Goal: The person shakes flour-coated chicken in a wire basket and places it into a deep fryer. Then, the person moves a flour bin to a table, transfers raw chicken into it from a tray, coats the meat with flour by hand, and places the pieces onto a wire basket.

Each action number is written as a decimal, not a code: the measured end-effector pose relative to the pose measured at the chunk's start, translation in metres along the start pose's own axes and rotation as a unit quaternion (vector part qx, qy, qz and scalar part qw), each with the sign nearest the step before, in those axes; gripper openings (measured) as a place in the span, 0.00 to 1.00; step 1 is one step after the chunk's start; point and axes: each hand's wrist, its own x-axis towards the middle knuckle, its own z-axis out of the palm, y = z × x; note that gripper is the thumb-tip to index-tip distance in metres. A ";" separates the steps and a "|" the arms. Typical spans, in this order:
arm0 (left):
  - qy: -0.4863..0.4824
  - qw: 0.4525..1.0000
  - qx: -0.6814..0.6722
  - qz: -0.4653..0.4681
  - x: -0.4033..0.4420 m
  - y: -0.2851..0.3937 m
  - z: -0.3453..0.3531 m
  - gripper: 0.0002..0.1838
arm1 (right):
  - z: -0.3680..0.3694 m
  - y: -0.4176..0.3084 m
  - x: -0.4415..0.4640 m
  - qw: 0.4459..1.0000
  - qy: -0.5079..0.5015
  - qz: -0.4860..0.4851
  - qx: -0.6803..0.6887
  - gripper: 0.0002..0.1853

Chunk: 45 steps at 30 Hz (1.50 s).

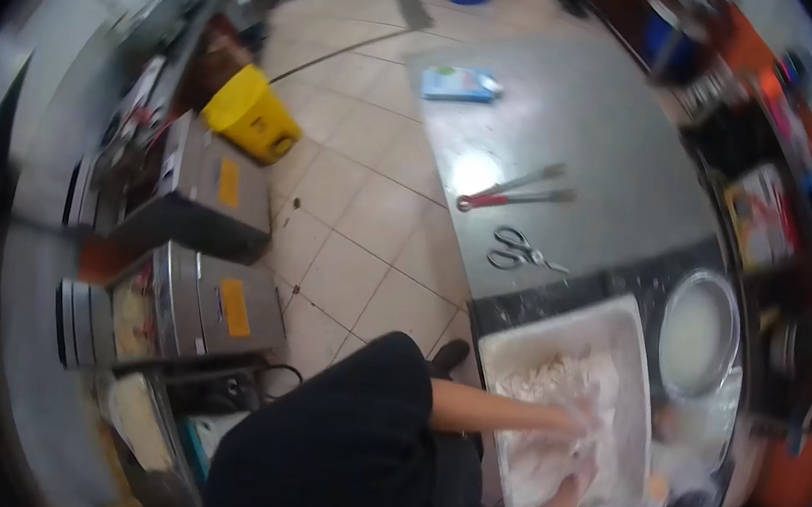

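Note:
Both of my hands are down in a white rectangular tub (pixel 642 381) that holds flour-like powder and pale floury pieces (pixel 542 379). My left hand (pixel 579 419) reaches in from the left, coated in white and smeared by motion. Just below it, my right hand (pixel 579 479) comes in from the near side, also whitened and blurred. The fingers of both cannot be made out, nor whether anything is between them. Right of the tub is a round metal bowl (pixel 697 337) of whitish liquid.
On the steel table (pixel 618 148) lie scissors (pixel 523 254), red-jointed tongs (pixel 512 198) and a blue packet (pixel 460 84). A yellow bin (pixel 253 116) and steel appliances (pixel 220 302) stand across the tiled floor. Shelves with goods line the right.

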 end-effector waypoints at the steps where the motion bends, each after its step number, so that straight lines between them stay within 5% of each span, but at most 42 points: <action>1: 0.003 1.000 -0.008 -0.002 0.001 0.004 0.006 0.23 | -0.036 0.062 0.035 0.985 0.006 -0.166 0.044 0.18; 5: 0.021 0.999 -0.033 -0.001 0.011 0.018 0.019 0.23 | 0.000 0.025 0.032 0.988 0.023 -0.121 -0.091 0.19; 17: 0.081 0.994 -0.059 0.040 0.028 0.065 0.043 0.24 | 0.091 -0.006 0.027 0.950 -0.189 -0.112 -0.221 0.20; 27: 0.189 0.979 -0.062 0.039 -0.035 0.030 -0.044 0.26 | 0.206 0.001 0.001 0.896 -0.301 -0.077 -0.317 0.22; 39: 0.211 0.973 -0.072 0.056 -0.110 -0.013 -0.138 0.27 | 0.311 -0.015 -0.029 0.897 -0.264 -0.033 -0.354 0.24; 45: 0.162 0.983 -0.037 0.084 -0.083 -0.016 -0.127 0.28 | 0.219 -0.037 -0.004 0.954 -0.159 -0.026 -0.254 0.25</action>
